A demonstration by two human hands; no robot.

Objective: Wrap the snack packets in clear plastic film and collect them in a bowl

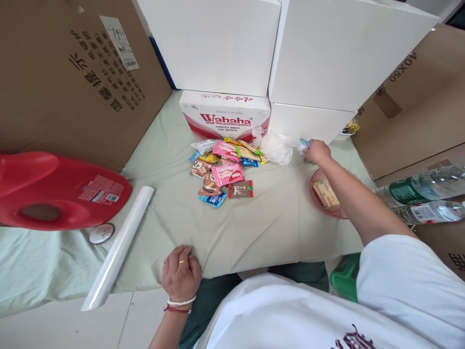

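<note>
My right hand point(317, 152) reaches across the table with its fingers closed on a small blue and clear wrapped packet point(304, 143), mostly hidden by the fingers. Just left of it lies a crumpled clear plastic bag point(278, 148). A pile of wrapped snacks, with a pink packet point(228, 174) and a brown packet point(240, 189) among them, spreads over the middle. Under my right forearm sits a pinkish bowl point(315, 194), partly hidden, with a yellowish packet point(326, 195) in it. My left hand point(181, 271) rests at the table's front edge, fingers curled and holding nothing visible.
Behind the snacks stands a Wahaha carton point(225, 116) below white boxes point(214, 43). A red jug point(65, 189), a round lid point(101, 233) and a white roll point(119, 247) lie left. Water bottles point(421, 191) and a cardboard box point(417, 111) are right.
</note>
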